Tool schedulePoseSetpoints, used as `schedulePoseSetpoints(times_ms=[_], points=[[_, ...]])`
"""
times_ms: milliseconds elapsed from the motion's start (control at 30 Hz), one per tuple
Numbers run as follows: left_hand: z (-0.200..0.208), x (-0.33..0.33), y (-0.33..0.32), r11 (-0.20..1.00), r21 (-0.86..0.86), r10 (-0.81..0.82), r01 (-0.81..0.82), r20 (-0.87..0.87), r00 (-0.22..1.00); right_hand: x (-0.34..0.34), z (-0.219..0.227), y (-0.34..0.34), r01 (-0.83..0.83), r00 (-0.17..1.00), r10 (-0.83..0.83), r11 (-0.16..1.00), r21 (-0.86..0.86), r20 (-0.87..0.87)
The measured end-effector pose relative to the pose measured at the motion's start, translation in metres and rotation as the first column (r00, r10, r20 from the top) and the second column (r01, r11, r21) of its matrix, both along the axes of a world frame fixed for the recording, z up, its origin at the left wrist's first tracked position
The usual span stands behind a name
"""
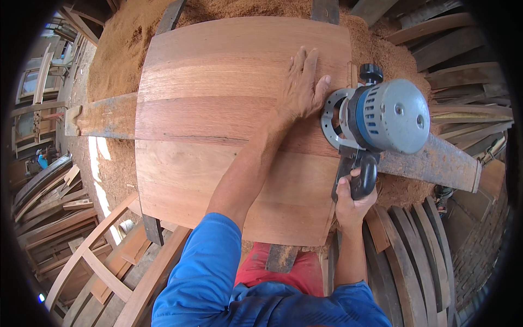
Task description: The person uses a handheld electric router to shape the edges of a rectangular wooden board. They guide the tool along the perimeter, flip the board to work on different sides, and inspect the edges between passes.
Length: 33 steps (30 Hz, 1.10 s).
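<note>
A wide wooden panel [218,120], made of several joined boards, lies in front of me on supports. At its right edge sits a router [395,117] with a grey and blue motor housing, a round perforated base and a black knob. My right hand [354,199] grips the router's black handle, fingers wrapped round it. Flat on the panel, just left of the router base, rests my left hand [303,84], fingers stretched out and holding nothing. The router's bit is hidden from view.
Sawdust [117,68] is heaped behind and around the panel. Supporting beams [436,161] stick out at the sides. Curved wooden pieces [414,256] stand close by my right arm, and more are stacked at the far right. A wooden frame [103,272] lies at the lower left.
</note>
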<state>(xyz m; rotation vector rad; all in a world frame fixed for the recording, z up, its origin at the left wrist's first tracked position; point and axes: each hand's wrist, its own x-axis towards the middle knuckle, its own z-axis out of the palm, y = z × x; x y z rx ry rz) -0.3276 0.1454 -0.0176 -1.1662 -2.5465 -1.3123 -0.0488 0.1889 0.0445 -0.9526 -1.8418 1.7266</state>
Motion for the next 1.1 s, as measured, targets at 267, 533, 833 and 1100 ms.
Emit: schedulePoseSetpoints(times_ms=[267, 533, 833, 1100], points=[[0.004, 0.004, 0.004, 0.992, -0.109, 0.062, -0.069, -0.062, 0.996, -0.079, -0.007, 0.046, -0.028, 0.995, 0.036, 0.995, 0.091, -0.096], [0.003, 0.004, 0.013, 0.965, -0.194, 0.158, -0.175, -0.097, 0.983, -0.127, -0.004, 0.070, -0.024, 0.990, 0.036, 0.996, 0.088, -0.135], [0.003, 0.003, 0.008, 0.958, -0.247, 0.106, -0.144, -0.159, 0.982, -0.142, -0.002, 0.074, -0.024, 0.985, 0.038, 0.996, 0.086, -0.167], [0.004, 0.000, 0.006, 0.971, -0.219, 0.067, -0.091, -0.111, 0.992, -0.150, -0.007, 0.084, -0.024, 0.987, 0.036, 0.997, 0.075, -0.160]])
